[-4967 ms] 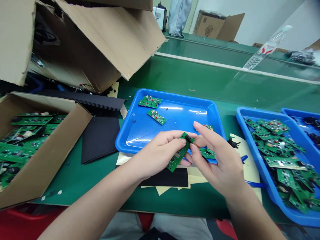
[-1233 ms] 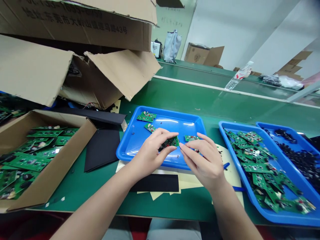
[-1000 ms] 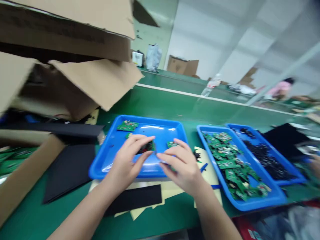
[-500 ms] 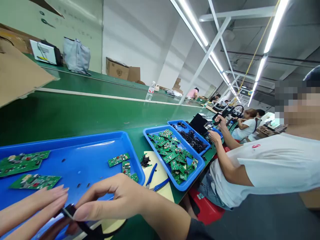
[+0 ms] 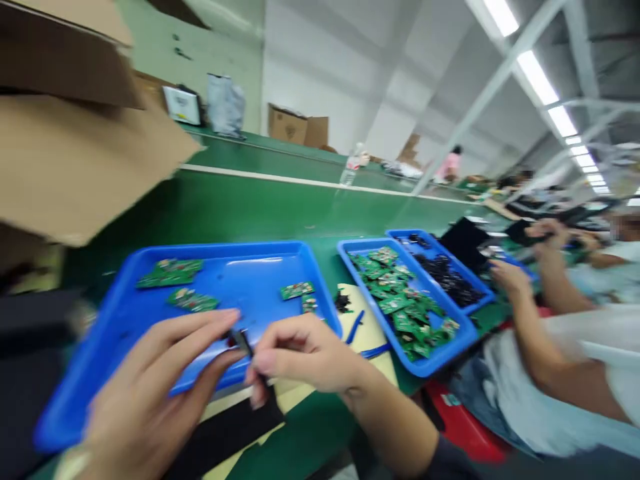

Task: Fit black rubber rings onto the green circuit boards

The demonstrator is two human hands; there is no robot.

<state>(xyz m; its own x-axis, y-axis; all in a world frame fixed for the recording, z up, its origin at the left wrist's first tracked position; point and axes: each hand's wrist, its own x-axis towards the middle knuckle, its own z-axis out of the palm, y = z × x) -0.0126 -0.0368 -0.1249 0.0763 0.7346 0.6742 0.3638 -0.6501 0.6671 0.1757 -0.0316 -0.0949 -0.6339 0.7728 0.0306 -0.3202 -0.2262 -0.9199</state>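
Stretching across the view, a long green assembly bench (image 5: 215, 207), with a flap of a cardboard box (image 5: 75, 160) jutting in at upper left and a seated co-worker in a white shirt (image 5: 555, 393) on a red stool (image 5: 465, 427) at right. Along the bench, a shallow blue tray (image 5: 200, 248) directly ahead of the person, then a second blue tray (image 5: 450, 347) heaped with green circuit boards, and beyond it a third blue tray (image 5: 450, 267) holding black parts, with the co-worker's hand (image 5: 505, 275) just beside its far end. Lying on the nearest tray, several loose green boards (image 5: 170, 272), and just past its right rim, a cream sheet (image 5: 365, 320) bearing a blue-handled tool (image 5: 355, 327). Nearest of all, a small dark part (image 5: 241, 341), blurred, just above the tray's near rim, between both hands. Right hand (image 5: 300, 360) curled closed, fingers pinching that part; left hand (image 5: 150, 387) half open, fingers (image 5: 200, 333) stretched toward the part, any grip hidden by blur.
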